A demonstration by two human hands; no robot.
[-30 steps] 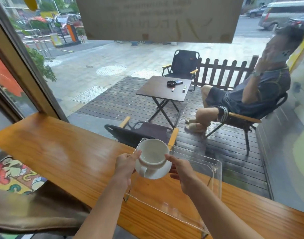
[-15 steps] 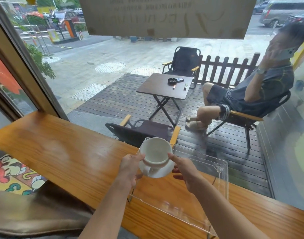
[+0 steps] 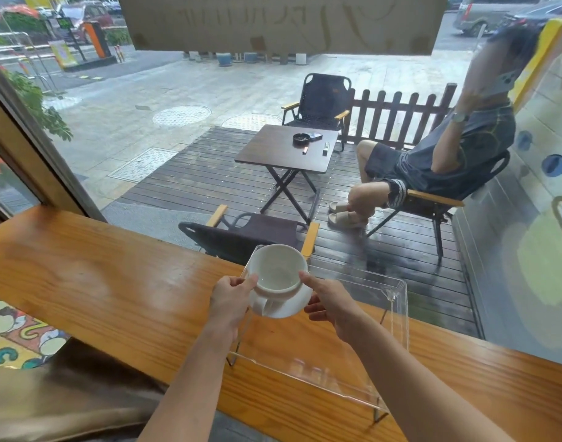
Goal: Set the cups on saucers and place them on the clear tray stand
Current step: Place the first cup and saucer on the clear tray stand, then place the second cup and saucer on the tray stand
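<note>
White cup [image 3: 278, 272] sits on a white saucer [image 3: 292, 306], empty inside, handle pointing back toward the camera. Both hands are on it: left hand [image 3: 230, 301] has its thumb on the cup's rim with fingers wrapped under the saucer edge, right hand [image 3: 332, 303] does the same from the other side, thumb touching the rim. So the pair is clamped between the two hands and held tilted a bit, up over the near-left part of the clear tray stand [image 3: 397, 317], not resting on it as far as I can see. The stand is see-through acrylic on thin legs, sitting on a long wooden counter [image 3: 98, 288] right against a big window. Outside there's a deck with a small folding table [image 3: 286, 148], camp chairs, and a person seated in one of them.
</note>
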